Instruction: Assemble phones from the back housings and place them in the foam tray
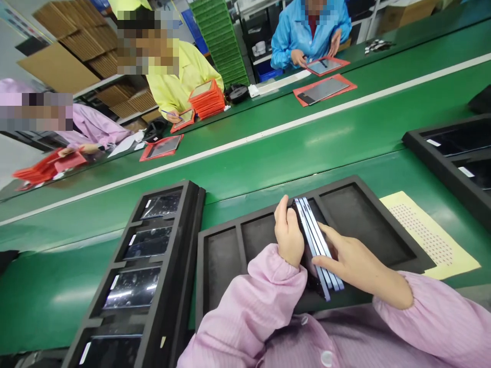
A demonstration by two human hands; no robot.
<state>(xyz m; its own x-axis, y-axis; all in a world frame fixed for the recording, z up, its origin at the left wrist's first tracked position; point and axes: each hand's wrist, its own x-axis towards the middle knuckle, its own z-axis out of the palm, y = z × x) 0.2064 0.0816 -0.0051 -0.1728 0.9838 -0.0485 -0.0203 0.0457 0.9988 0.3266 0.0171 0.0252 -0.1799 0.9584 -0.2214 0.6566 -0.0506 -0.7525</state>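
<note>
The phone stack is angled lengthwise from 11 to 5 o'clock. It is clamped between the fingers of the left hand at 10 o'clock and right hand at 3.

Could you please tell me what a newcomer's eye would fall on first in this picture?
Probably the bundle of slim devices held between the left grip and right grip, over a black tray. Next, perhaps the red-orange stack across the green worktop, beside a person in yellow.
</note>
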